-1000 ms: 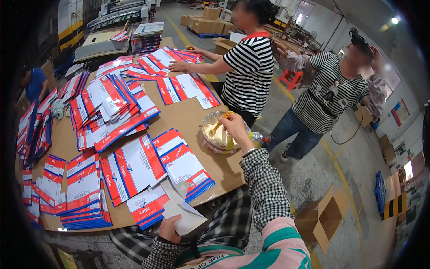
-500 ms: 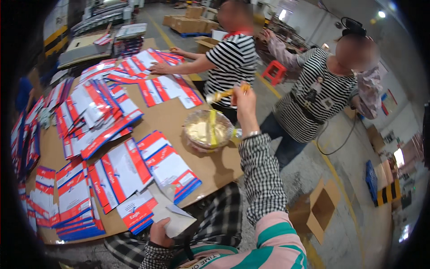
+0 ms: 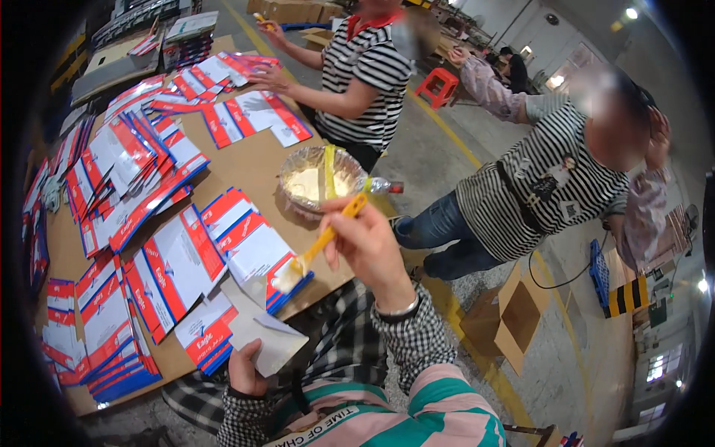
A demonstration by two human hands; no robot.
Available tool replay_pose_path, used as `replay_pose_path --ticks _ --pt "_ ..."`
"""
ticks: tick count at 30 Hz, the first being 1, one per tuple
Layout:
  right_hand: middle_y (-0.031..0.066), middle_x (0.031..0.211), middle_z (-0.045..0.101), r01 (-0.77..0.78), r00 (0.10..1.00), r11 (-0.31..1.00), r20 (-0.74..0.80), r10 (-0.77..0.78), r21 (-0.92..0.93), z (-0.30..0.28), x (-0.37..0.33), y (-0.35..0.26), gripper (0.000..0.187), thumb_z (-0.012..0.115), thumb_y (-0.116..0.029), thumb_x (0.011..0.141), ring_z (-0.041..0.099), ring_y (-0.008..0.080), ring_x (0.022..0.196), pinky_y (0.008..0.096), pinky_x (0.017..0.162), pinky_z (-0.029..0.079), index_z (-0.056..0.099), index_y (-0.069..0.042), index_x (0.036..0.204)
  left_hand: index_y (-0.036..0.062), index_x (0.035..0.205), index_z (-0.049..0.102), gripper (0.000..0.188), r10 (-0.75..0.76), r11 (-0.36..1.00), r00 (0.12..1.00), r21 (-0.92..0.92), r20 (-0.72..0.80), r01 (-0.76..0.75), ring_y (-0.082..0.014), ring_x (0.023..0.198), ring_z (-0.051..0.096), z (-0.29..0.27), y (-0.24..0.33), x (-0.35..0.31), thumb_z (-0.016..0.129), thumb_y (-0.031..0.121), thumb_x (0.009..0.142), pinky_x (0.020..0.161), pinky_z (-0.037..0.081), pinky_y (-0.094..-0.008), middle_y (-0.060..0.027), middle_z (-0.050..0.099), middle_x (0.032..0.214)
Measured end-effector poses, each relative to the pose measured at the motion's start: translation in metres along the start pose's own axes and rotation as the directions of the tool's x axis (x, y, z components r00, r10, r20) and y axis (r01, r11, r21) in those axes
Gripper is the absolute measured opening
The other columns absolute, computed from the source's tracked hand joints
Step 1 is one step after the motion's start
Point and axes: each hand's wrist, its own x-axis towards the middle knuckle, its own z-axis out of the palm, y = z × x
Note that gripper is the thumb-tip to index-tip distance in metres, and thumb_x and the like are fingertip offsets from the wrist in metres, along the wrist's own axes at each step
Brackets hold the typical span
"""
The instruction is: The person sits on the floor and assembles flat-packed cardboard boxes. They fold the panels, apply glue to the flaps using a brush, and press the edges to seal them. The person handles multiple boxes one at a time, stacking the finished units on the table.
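Observation:
My right hand (image 3: 366, 249) grips the yellow handle of a glue brush (image 3: 322, 242). The pale bristles point down and left, just above the edge of a red, white and blue printed stack. My left hand (image 3: 247, 370) pinches the lower edge of a printed paper envelope (image 3: 249, 319) whose plain whitish flap lies unfolded toward me. Beyond my right hand, a plastic-lined bowl (image 3: 286, 195) holds cream-coloured paste, and a yellow strap (image 3: 330, 167) crosses its top. A clear plastic bottle (image 3: 381, 185) lies against the bowl's right side.
Piles of printed envelopes (image 3: 123, 160) cover the brown table (image 3: 246, 165). Across it, a person in a striped shirt (image 3: 365, 71) handles envelopes and holds a yellow-handled tool. Another person (image 3: 551, 186) stands to the right. An open cardboard box (image 3: 514, 309) sits on the floor, with a red stool (image 3: 438, 87) farther back.
My right hand has brought the brush from beyond the bowl back toward me, bristles now lowered. The left hand keeps its hold on the envelope. The co-worker's hand has risen off the table.

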Motion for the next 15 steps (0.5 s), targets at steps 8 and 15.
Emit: replay_pose_path --ticks 8,15 --pt "0.0144 0.085 0.061 -0.033 0.994 0.997 -0.111 0.025 -0.073 0.006 -0.062 0.032 0.026 0.056 -0.020 0.094 0.057 0.0172 0.051 0.0261 0.044 0.047 0.052 0.002 0.108 0.0007 0.132 0.046 0.048 0.124 0.991 0.978 -0.072 0.168 -0.113 -0.0275 0.109 0.061 0.020 0.014 0.007 0.056 0.010 0.085 0.094 0.049 -0.0418 -0.0150 0.060 0.120" --pt "0.0190 0.093 0.057 0.164 0.981 0.973 0.133 -0.143 -0.161 0.017 -0.071 0.027 0.014 0.050 -0.008 0.093 0.061 0.0232 0.068 0.0334 0.060 0.054 0.052 0.006 0.093 -0.0039 0.123 0.048 0.036 0.214 0.977 0.968 -0.028 0.133 -0.212 -0.0273 0.101 0.064 0.050 0.037 0.006 0.051 0.003 0.088 0.086 0.054 -0.0377 -0.0168 0.061 0.113"
